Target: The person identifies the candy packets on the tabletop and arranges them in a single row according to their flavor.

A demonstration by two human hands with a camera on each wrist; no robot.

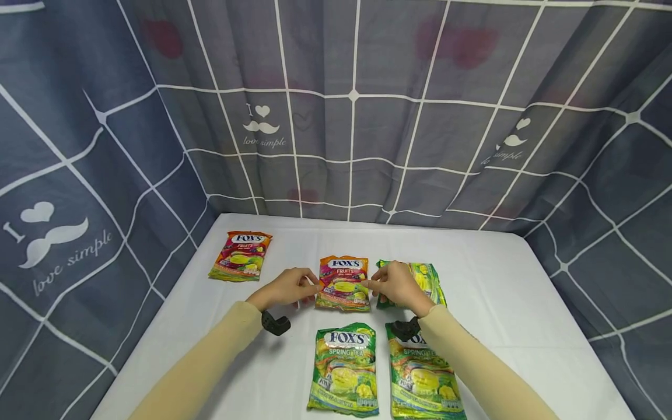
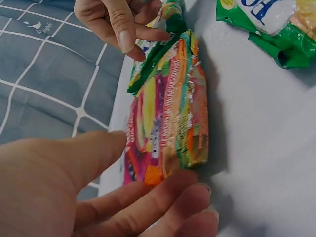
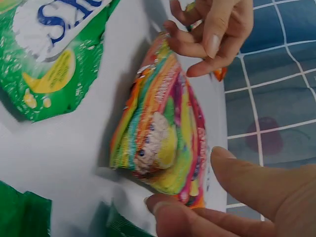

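A red and orange Fox's Fruits candy bag (image 1: 343, 284) lies face up on the white table, between both hands. At its left edge is my left hand (image 1: 290, 287); in the left wrist view its thumb and fingers stand apart around the near end of the candy bag (image 2: 170, 118). My right hand (image 1: 396, 284) reaches the right edge. In the right wrist view its fingertips are right at the bag's corner, with the thumb (image 3: 237, 165) spread away. Under the right hand lies a green and yellow candy bag (image 1: 427, 277), partly hidden.
Another Fox's Fruits bag (image 1: 241, 256) lies at the far left of the white table (image 1: 488, 268). Nearer the front are a green Spring Tea bag (image 1: 343, 370) and a second Spring Tea bag (image 1: 425, 382), partly under the right forearm. A grey checked curtain (image 1: 325, 128) surrounds the table.
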